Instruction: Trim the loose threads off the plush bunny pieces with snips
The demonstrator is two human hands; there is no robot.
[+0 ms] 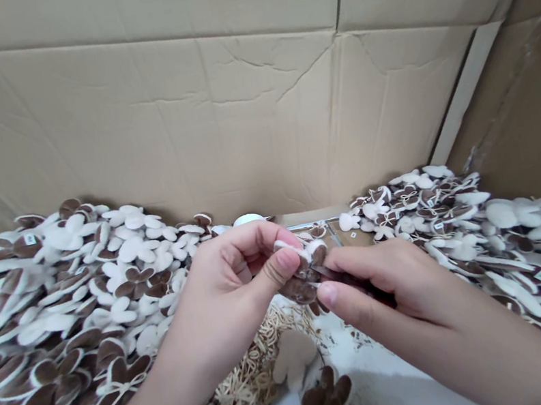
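At the centre, my left hand pinches a small brown-and-white fabric bunny-head shape between thumb and fingers. Its white edge and ears point up towards my fingertips. Against its right side, my right hand is closed round a slim dark tool, whose tip touches the piece. Most of the tool is hidden by my fingers, so its kind cannot be told. Below my hands lies a heap of small straw-coloured bows. Loose brown bunny shapes and a pale one rest beside that heap.
A large pile of brown-and-white bunny shapes spreads on the left. Another pile covers the right, some pieces with bows and small white labels. A tall cardboard wall stands behind, with a cardboard side at right. The work surface is white.
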